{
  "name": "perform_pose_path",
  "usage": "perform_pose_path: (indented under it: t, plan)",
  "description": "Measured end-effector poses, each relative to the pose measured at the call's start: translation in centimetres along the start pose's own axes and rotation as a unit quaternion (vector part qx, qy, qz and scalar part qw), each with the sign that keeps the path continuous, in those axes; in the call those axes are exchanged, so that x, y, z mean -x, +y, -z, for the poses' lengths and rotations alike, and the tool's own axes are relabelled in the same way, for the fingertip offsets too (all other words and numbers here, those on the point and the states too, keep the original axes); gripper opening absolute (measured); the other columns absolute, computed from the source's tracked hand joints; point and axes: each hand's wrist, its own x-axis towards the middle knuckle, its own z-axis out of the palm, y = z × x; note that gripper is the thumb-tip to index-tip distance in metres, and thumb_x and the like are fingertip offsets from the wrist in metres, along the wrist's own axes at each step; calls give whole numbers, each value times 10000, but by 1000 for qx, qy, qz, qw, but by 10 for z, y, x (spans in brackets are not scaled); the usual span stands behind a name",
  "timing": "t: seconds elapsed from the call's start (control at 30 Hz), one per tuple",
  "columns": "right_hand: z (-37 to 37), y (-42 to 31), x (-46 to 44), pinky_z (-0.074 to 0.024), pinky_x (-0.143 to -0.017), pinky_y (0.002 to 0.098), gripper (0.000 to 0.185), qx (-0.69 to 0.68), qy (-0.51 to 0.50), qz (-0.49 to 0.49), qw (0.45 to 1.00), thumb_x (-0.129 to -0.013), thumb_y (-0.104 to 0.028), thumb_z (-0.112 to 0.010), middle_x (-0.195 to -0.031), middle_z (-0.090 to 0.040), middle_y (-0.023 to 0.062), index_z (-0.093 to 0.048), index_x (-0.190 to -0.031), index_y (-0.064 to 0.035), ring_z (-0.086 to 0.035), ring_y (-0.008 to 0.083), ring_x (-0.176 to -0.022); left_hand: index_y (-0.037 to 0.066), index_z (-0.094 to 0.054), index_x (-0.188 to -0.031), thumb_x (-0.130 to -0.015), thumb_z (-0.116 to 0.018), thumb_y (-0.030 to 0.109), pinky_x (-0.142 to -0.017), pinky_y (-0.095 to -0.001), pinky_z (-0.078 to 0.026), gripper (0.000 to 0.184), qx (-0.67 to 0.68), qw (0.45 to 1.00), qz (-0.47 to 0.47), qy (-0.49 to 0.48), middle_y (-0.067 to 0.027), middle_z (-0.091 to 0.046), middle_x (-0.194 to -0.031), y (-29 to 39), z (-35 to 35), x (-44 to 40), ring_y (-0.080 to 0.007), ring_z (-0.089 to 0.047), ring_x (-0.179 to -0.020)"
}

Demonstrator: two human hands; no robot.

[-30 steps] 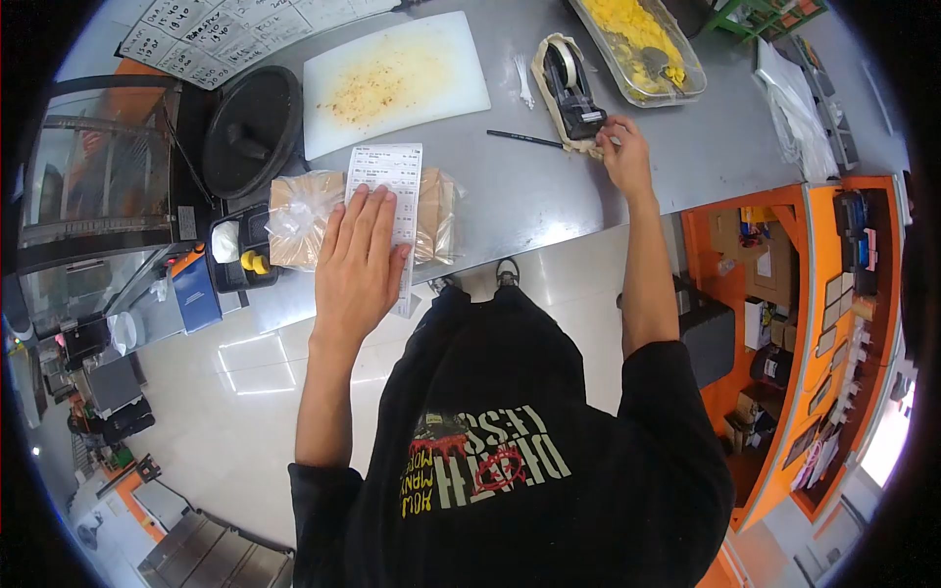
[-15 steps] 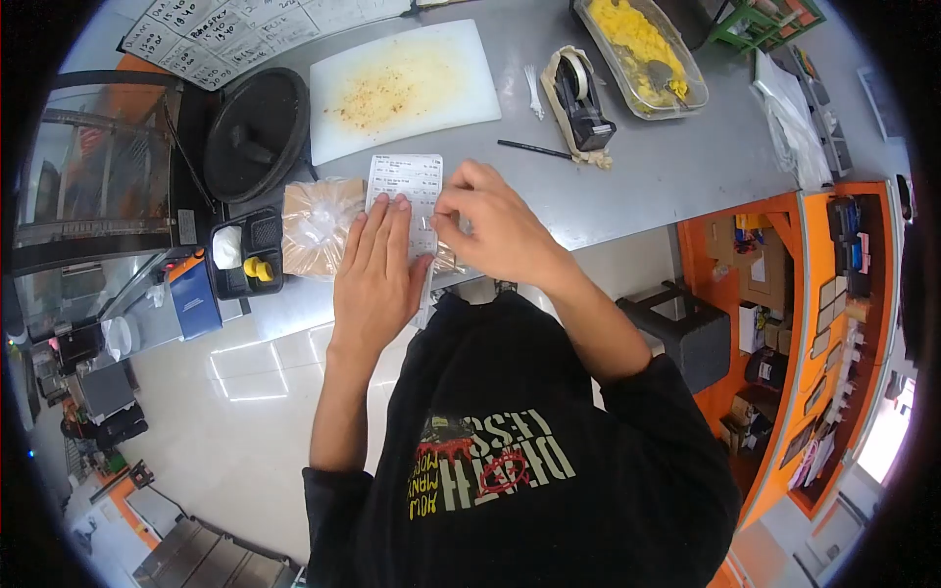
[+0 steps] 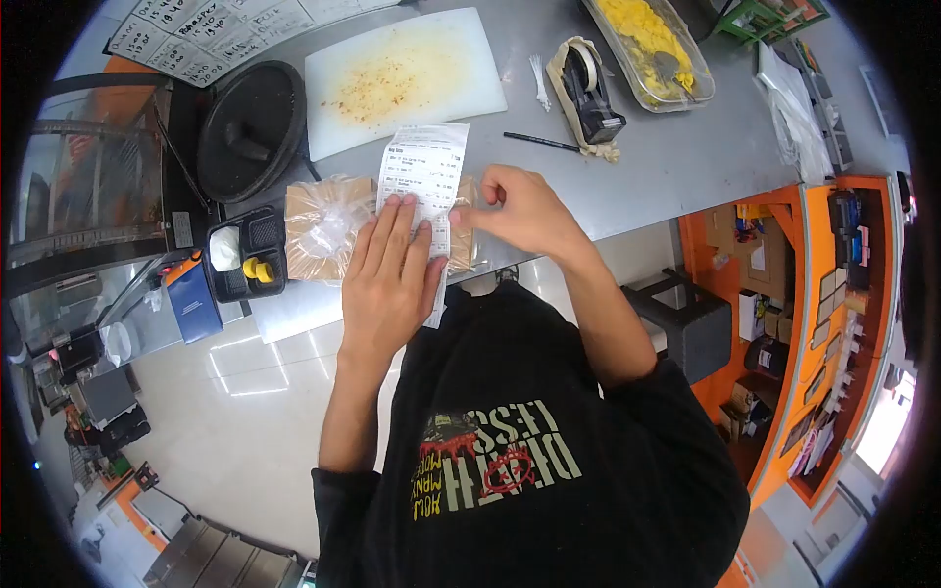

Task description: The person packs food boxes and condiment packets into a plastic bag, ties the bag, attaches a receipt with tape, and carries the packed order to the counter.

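A long printed receipt (image 3: 423,162) lies across a brown package wrapped in clear plastic (image 3: 319,235). My left hand (image 3: 392,279) rests flat on the receipt, its fingers stretched out over the paper and the package beneath. At the receipt's right edge is my right hand (image 3: 524,211), fingers curled and thumb pointing left onto the paper; whatever its fingertips may hold is too small to make out. Further right stands a black tape dispenser (image 3: 590,98) on a beige cloth. A black pen (image 3: 541,141) lies just left of it.
Behind the package is a white cutting board (image 3: 407,78) with crumbs. To the left are a round black lid (image 3: 250,132) and a black tray (image 3: 245,284) with yellow and white items. A clear container (image 3: 652,59) of yellow food stands at the back right.
My right hand has moved left from the tape dispenser to the receipt's right edge. My left hand stays on the receipt, whose top end now sticks up further past the package.
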Motion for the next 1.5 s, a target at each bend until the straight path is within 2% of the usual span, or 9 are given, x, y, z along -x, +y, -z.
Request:
perform_pose_path:
  t: [0.23,0.3,0.37,0.43,0.63,0.83,0.93,1.17,1.5]
  plan:
    - [2,74,9,-431,-667,256,209,-412,55,-62,907,-895,-205,-762,-848,-570,-51,-582,-920,-102,-551,89,-785,-28,-647,-1169,-893,-704,177,-1072,-499,-425,349,2,1000,19,6,-220,-590,-1359,3,2,-3,-390,-545,-1297]
    - [15,102,0,-457,-683,297,285,-367,223,-22,903,-837,-226,-820,-829,-586,16,-608,-950,-72,-540,134,-763,-20,-643,-1205,-894,-702,165,-1092,-522,-402,367,14,999,29,16,-204,-590,-1372,5,0,3,-388,-525,-1327]
    - [30,152,-24,-484,-780,351,277,-63,453,65,887,-877,-230,-772,-915,-605,92,-637,-1046,-57,-584,217,-873,-13,-642,-1227,-896,-698,157,-1098,-531,-392,376,21,999,35,28,-187,-597,-1371,9,0,12,-382,-520,-1334]
    - [55,157,-33,-480,-867,398,334,145,531,56,833,-913,-263,-720,-1044,-619,181,-651,-1144,-31,-591,308,-991,-7,-644,-1234,-898,-692,151,-1089,-525,-394,374,23,998,38,44,-169,-612,-1354,18,-1,22,-372,-532,-1320]
    - [93,200,-59,-501,-870,407,373,-2,326,-32,945,-938,-325,-680,-1049,-671,224,-690,-1089,16,-633,337,-904,34,-674,-1229,-862,-715,117,-1053,-460,-369,378,-50,992,89,75,-137,-614,-1336,31,-12,56,-329,-531,-1251]
    - [109,167,-58,-576,-752,360,278,-200,236,-175,935,-947,-282,-680,-936,-675,79,-696,-1023,-15,-647,221,-872,12,-654,-1206,-882,-711,89,-977,-426,-403,337,-27,956,230,180,-167,-513,-1216,46,-22,67,-315,-480,-1093]
    - [111,177,-62,-619,-779,414,173,-291,208,-166,919,-971,-219,-665,-1023,-648,24,-667,-1023,-54,-616,139,-969,-8,-616,-1141,-937,-684,102,-922,-382,-431,242,131,898,328,263,-147,-563,-1138,43,-38,72,-260,-521,-1023]
    - [88,182,-45,-612,-881,496,150,-454,313,-30,834,-981,-143,-647,-1232,-544,88,-626,-1012,2,-589,198,-1103,-14,-641,-965,-931,-734,164,-892,-325,-435,204,380,736,484,282,-50,-655,-926,40,-41,67,-146,-553,-926]
    - [62,234,-37,-617,-936,394,160,-453,271,54,847,-975,-95,-666,-1395,-416,94,-639,-916,52,-627,206,-1067,-18,-646,-1014,-955,-723,129,-785,-226,-457,176,422,727,470,270,-32,-679,-924,34,-44,65,-76,-597,-853]
